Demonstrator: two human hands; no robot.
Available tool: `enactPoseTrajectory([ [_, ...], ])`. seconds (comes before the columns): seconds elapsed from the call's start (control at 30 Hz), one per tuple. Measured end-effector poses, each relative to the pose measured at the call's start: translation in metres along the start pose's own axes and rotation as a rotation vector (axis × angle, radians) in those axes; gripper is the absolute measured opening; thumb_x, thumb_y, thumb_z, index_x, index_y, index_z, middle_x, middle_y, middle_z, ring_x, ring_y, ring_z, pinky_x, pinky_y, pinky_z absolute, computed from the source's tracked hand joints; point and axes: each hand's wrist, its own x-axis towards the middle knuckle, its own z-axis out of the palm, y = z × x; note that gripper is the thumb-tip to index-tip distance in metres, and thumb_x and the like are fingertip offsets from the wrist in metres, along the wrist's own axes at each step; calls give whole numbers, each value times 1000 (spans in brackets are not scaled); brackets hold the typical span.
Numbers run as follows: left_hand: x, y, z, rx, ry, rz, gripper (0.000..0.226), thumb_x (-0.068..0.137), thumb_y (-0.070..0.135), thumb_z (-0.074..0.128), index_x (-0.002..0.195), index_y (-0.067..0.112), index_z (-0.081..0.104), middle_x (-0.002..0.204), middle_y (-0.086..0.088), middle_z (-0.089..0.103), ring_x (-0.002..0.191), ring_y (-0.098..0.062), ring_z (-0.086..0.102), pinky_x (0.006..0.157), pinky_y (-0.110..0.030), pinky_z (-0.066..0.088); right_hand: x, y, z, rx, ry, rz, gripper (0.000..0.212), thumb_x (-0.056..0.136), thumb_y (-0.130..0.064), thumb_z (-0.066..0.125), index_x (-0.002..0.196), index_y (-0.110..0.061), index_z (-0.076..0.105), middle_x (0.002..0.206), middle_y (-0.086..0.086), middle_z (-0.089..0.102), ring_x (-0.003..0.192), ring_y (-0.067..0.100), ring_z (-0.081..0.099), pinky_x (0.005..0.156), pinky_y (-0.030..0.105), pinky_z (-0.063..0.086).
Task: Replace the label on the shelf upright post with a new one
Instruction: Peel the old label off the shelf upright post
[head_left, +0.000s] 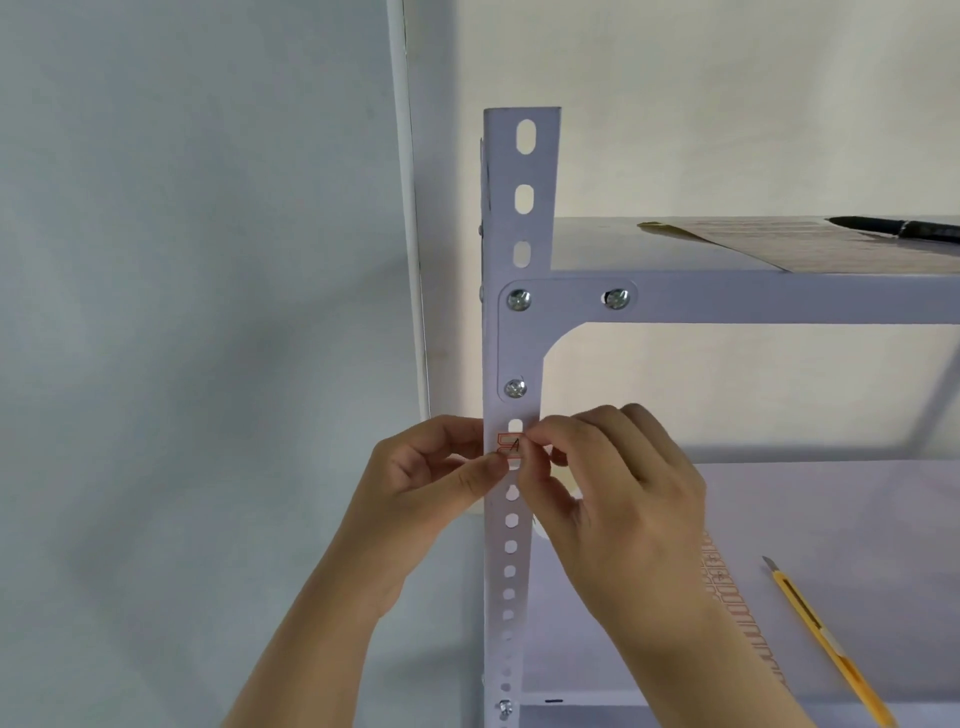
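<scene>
Label on post, pinched between left hand and right hand.

label: small, white, red-bordered, stuck on post face; post: white perforated upright, vertical

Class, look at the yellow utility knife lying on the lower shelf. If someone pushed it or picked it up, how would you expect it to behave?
The yellow utility knife looks slim and flat-sided, so a push would probably slide it along the smooth lower shelf rather than roll it. It is likely stiff and light. Its blade tip seems exposed at the far end, so grip the body.
</scene>
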Motion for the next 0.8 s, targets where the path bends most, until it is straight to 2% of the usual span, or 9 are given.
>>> enactPoseTrajectory([
  [0.1,-2,5,2,-6,6,13,22,72,17,77,94,13,77,80,3,79,69,-8,71,65,-15,53,2,-1,4,-28,-17,-17,22,90,-15,62,71,-6,67,59,5,59,52,26,49,47,39,44],
  [0.23,-6,8,7,1,32,12,25,72,20,70,96,13,75,78,8,78,66,-2,70,61,-10,51,4,1,9,-10,-21,-32,25,91,-12,56,68,-4,63,58,7,56,52,27,47,47,39,41],
  [0.37,-8,8,7,12,57,-5,17,82,10,70,96,15,76,81,7,79,69,-1,70,62,-10,51,1,2,11,8,-12,-45,30,94,-14,53,69,-2,63,60,8,57,53,27,48,47,40,42],
  [0.43,-9,8,8,14,64,-14,17,85,6,68,97,15,77,83,6,80,70,-2,71,61,-10,51,-4,4,10,46,7,-49,27,94,-15,58,72,-3,68,63,7,62,55,27,53,49,40,45],
  [0.53,-9,9,8,21,70,-24,17,85,8,69,98,15,77,84,5,80,71,-3,72,61,-10,51,-10,6,6,64,30,-53,12,89,-14,70,87,-3,75,74,8,73,63,27,64,53,40,52],
  [0.6,-10,9,8,9,73,-23,17,82,13,70,97,16,77,84,5,80,71,-4,72,60,-10,51,-11,6,6,51,45,-59,12,89,-12,71,93,-2,77,77,9,75,63,27,65,53,39,53],
  [0.7,-10,9,8,0,87,-27,27,72,25,72,97,17,78,85,3,81,70,-4,72,60,-10,51,-9,5,5,4,70,-98,11,88,-12,73,88,-2,78,73,8,75,58,26,63,49,36,51],
  [0.8,-9,8,7,5,82,-23,31,71,25,73,100,14,77,86,2,80,70,-5,71,60,-10,51,-8,4,5,-54,78,-109,15,89,-15,72,80,-3,76,67,6,71,54,24,60,44,34,48],
])
